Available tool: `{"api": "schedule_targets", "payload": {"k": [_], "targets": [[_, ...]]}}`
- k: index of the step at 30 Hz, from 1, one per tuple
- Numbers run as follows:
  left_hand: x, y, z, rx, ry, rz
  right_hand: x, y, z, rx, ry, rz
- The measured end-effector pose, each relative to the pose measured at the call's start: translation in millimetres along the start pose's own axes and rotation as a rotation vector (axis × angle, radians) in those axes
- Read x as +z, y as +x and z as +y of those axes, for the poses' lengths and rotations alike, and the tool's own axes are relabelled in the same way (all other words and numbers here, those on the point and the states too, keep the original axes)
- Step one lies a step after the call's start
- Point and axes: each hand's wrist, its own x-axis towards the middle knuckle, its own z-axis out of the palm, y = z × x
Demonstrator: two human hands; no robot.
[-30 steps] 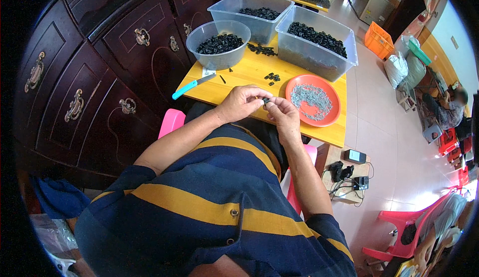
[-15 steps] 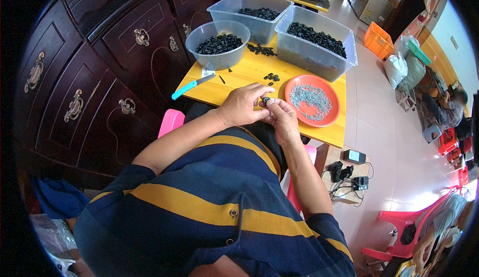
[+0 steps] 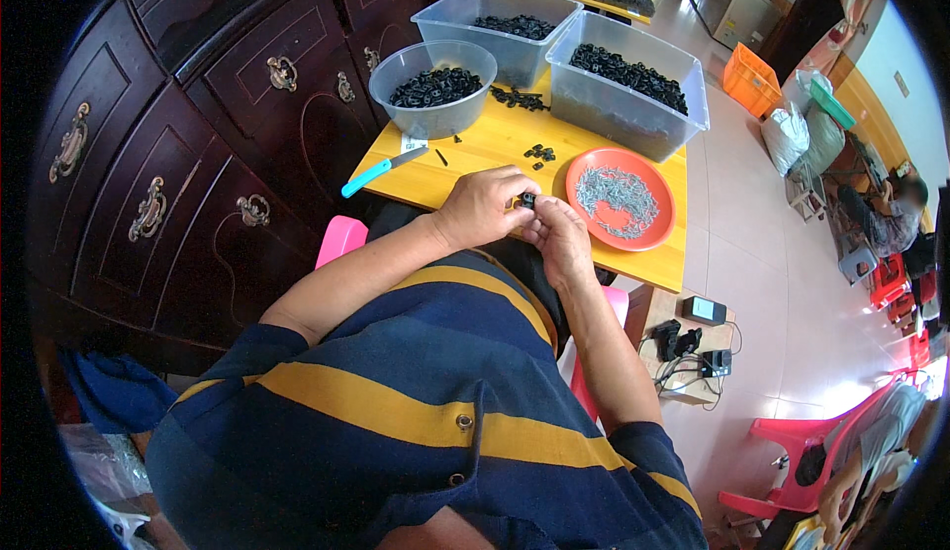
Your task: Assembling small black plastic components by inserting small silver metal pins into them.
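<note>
Between the fingertips of my left hand [image 3: 477, 209] is a small black plastic part [image 3: 526, 200], held above the near edge of the yellow table [image 3: 475, 159]. My right hand [image 3: 560, 239] meets it there, thumb and fingers pinched together against the part; whether they also hold a small metal piece is too small to tell. Just right of my hands sits an orange-red plate [image 3: 666, 215] with many small silvery metal pieces [image 3: 617, 196]. A few black parts [image 3: 539, 154] lie on the table beyond my fingers. Left of them rests a knife with a turquoise handle [image 3: 366, 178].
At the table's far side stand a round clear tub [image 3: 427, 122] and two rectangular clear bins [image 3: 633, 114], [image 3: 485, 0] of black parts. Dark wooden drawers [image 3: 267, 85] line the left. Chargers and cables [image 3: 693, 352] lie on a low board at right. A pink chair [image 3: 792, 461] is at lower right.
The black part has turned slightly in my fingertips, and my right fingers have shifted a little around it. Everything else stays in place.
</note>
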Motion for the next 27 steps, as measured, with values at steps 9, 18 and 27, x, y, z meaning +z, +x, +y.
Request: {"api": "schedule_targets", "payload": {"k": [9,18,27], "targets": [[-2,0,4,-0.076,-0.050,-0.035,4,-2,-1,-0.055,-0.063,0.027],[-2,-1,0,-0.009,0.012,-0.002,12,-6,-6,-0.080,-0.155,0.073],[-3,-2,0,0.004,0.012,-0.010,7,-3,0,-0.097,-0.182,0.049]]}}
